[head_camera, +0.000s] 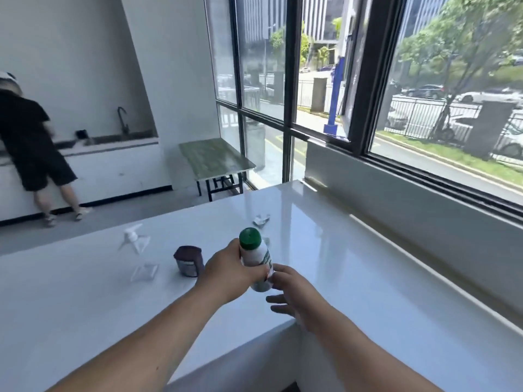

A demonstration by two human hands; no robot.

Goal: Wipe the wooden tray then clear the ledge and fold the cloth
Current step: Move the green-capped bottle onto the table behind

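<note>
My left hand (230,271) grips a white bottle with a green cap (252,250), held tilted just above the white ledge (353,278). My right hand (291,295) is right beside the bottle's lower end, thumb touching its label, the other fingers spread and holding nothing. A dark purple cup (189,261) stands on the ledge just left of my left hand. A clear spray bottle (138,250) stands further left. No wooden tray and no cloth are in view.
A crumpled white wrapper (261,219) lies on the ledge beyond the bottle. A raised sill and a large window (424,176) run along the right. A green table (215,159) stands behind the ledge. A person in black (31,142) stands at a far sink counter.
</note>
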